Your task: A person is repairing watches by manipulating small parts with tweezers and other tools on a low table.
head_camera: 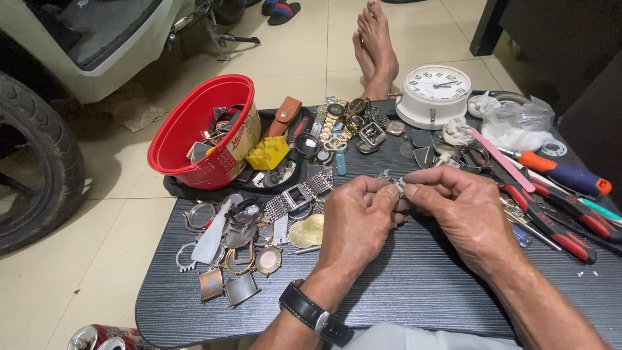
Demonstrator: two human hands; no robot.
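Note:
My left hand (357, 217) and my right hand (463, 210) meet over the middle of a dark grey low table (402, 285). Together they pinch a small silver metal watch part (396, 185) between thumbs and fingertips. Most of the part is hidden by the fingers. A black wristwatch (315, 316) sits on my left wrist. Just left of my left hand lie a metal mesh watch band (299, 196) and a round brass case back (307, 231).
A tilted red bowl (194, 133) of watch parts stands at the back left, with loose watch cases and bezels (240, 259) in front. A white clock (434, 94), plastic bag (518, 123), red-handled pliers (551, 217) and orange screwdriver (564, 174) lie right. Bare feet (376, 48) and a tyre (39, 162) lie beyond.

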